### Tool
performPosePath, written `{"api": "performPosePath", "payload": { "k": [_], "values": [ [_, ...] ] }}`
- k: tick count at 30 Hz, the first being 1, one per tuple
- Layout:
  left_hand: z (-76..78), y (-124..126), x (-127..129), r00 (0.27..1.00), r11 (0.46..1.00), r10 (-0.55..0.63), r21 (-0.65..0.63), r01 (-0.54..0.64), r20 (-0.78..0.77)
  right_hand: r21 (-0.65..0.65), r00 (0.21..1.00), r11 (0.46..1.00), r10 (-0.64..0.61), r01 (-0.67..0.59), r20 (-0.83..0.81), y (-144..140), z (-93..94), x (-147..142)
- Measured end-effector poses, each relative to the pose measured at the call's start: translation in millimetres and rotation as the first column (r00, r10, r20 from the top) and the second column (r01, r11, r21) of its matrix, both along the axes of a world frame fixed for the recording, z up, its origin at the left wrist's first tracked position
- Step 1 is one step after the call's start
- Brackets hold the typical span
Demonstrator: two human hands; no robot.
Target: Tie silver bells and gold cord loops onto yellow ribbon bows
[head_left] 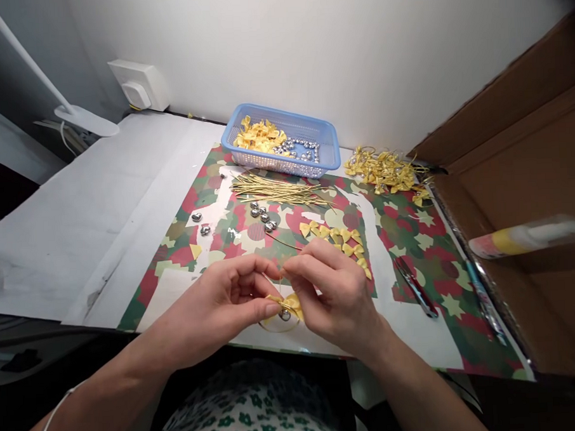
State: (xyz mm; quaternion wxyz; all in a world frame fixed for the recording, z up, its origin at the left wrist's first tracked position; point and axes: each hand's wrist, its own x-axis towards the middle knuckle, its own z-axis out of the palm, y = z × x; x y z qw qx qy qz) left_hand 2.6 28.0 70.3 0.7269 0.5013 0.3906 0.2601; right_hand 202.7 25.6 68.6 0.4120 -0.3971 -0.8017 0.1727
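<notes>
Pinching a small yellow ribbon bow (288, 302) between them, the left hand (227, 302) and right hand (333, 291) meet at the near edge of the desk (78, 212), at about 6 o'clock in the head view. The left grip presses thumb and forefinger together on the bow's left side; the right grip pinches its right side, fingers curled. A silver bead (285, 315) hangs just under the bow's middle, and a thin gold cord loop (279, 326) curves below it.

Beyond the hands, toward 12 o'clock, a row of loose yellow bows (336, 236) lies on the patterned camouflage paper (412, 235). A cluster of silver heart beads (263, 216) sits at 11 o'clock, with a bundle of gold cords (277, 189) just behind. Farther back stands a blue plastic basket (330, 151) holding more bows and beads. A pile of finished bows (385, 170) rests at 1 o'clock. Scissors (417, 287) lie at 3 o'clock on the paper, near a cardboard box (528, 167) with a glue bottle (526, 237), blurred, lying in it. A white lamp (80, 116) stands at 10 o'clock.
</notes>
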Motion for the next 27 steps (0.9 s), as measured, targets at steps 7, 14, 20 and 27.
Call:
{"api": "performPosePath", "payload": {
  "k": [7,14,20,27],
  "values": [
    [3.1,4,-1,0.998,0.999,0.053,-0.010,-0.053,-0.028,-0.548,0.988,0.833,-0.011,-0.076,-0.154,4,9.4,16],
    [5.5,6,0,0.998,0.994,0.060,0.089,-0.057,-0.037,-0.788,0.938,0.587,-0.133,-0.187,-0.321,-15,12.9,10],
    [4.0,1,2,0.997,0.993,0.077,0.092,-0.077,0.006,-0.774,0.922,0.606,-0.168,-0.181,-0.348,-15,8.7,8],
    [-0.6,-3,7,0.994,0.987,0.109,0.115,-0.112,0.029,-0.739,0.928,0.666,-0.203,-0.105,-0.314,-26,4.8,8]
  ]
}}
